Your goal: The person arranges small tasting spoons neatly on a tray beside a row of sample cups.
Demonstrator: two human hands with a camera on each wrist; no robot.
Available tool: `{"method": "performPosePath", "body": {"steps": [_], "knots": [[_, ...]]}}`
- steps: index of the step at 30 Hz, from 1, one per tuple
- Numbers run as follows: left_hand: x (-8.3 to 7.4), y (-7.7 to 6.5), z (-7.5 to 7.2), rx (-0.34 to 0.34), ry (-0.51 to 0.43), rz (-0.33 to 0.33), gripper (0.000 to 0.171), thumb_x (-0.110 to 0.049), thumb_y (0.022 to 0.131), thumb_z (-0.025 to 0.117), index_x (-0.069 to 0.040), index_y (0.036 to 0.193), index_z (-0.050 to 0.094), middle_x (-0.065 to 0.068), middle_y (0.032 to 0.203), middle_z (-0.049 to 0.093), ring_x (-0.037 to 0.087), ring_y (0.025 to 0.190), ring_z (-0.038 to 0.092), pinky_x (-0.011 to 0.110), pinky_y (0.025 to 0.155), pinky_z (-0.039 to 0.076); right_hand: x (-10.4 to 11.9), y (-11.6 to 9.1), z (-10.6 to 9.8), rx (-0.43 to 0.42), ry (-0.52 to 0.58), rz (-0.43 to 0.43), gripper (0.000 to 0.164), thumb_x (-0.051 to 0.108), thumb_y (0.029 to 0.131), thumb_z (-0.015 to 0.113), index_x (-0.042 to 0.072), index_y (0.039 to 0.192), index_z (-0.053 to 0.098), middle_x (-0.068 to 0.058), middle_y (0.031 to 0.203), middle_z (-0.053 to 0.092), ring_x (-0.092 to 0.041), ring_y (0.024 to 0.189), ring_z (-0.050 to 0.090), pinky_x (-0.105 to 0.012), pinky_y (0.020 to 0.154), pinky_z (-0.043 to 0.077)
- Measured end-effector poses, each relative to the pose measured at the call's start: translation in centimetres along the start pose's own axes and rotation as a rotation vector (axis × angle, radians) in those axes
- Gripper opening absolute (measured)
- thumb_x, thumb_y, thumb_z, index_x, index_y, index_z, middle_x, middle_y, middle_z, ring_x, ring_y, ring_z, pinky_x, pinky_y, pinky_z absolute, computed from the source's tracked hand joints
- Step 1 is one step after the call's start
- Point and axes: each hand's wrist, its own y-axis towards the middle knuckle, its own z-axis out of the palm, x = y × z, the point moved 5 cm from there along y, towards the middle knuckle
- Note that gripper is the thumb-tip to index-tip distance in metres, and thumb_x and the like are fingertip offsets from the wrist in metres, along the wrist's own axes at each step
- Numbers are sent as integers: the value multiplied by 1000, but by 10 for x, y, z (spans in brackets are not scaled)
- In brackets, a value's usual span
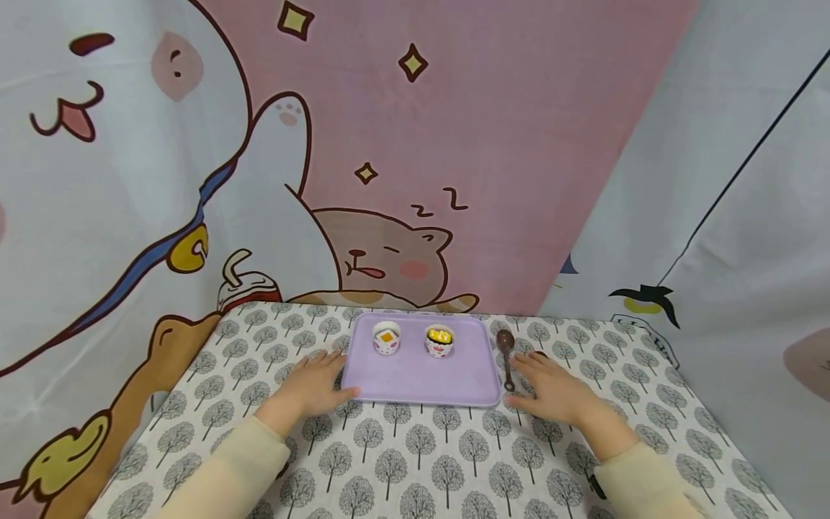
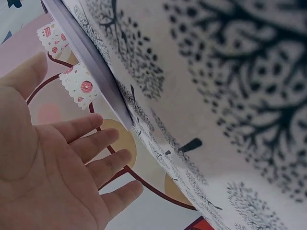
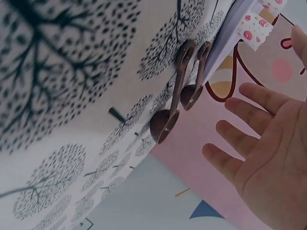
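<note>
My left hand [image 1: 311, 386] is spread beside the left edge of a lilac tray [image 1: 421, 382], its thumb overlapping the front left corner in the head view. On the tray stand two small paper cups: one [image 1: 387, 346] with a white and orange filling, the other [image 1: 439, 350] with a yellow topping. My right hand [image 1: 554, 389], fingers straight and holding nothing, is over the table right of the tray. Near its fingertips lies a brown measuring spoon [image 1: 506, 340]. A second, larger brown measuring spoon [image 3: 162, 125] shows in the right wrist view, mostly hidden by the hand in the head view.
The table [image 1: 389, 468] wears a white cloth printed with grey trees. Behind it hangs a pink and white curtain [image 1: 506, 144] with cartoon animals, and a pale curtain [image 1: 733, 216] closes the right side.
</note>
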Motion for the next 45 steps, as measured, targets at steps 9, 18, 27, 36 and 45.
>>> {"method": "performPosePath", "body": {"steps": [9,18,27,36,45], "knots": [[-4,2,-1,21,-17,5,83,-55,90,66,-1,149,44,21,155,39,46,142,34,65,117,23,7,11,8,61,10,30,83,60,89,65,2,146,50,-20,152,45,-50,141,33,-72,109,29],[-7,7,3,44,-97,35,83,-50,88,71,-1,149,44,20,156,37,44,143,34,63,117,22,18,20,17,101,41,18,87,61,85,69,-1,143,51,-24,151,44,-50,141,33,-70,110,29],[-4,13,11,63,-130,47,87,-50,84,75,-1,149,44,19,157,37,43,142,36,62,117,25,12,25,30,123,29,31,91,65,81,70,-1,142,53,-25,151,44,-51,140,34,-69,111,30],[-1,16,13,78,-121,35,88,-48,82,78,1,147,46,19,157,37,44,142,36,61,117,26,10,30,35,143,-5,38,92,64,80,72,-3,141,53,-25,151,44,-51,139,34,-68,110,31],[1,22,8,79,-81,29,92,-51,80,79,2,147,46,19,155,40,43,142,37,62,117,25,9,37,35,157,7,57,94,62,79,74,-3,143,51,-23,152,43,-53,140,31,-70,110,29]]}}
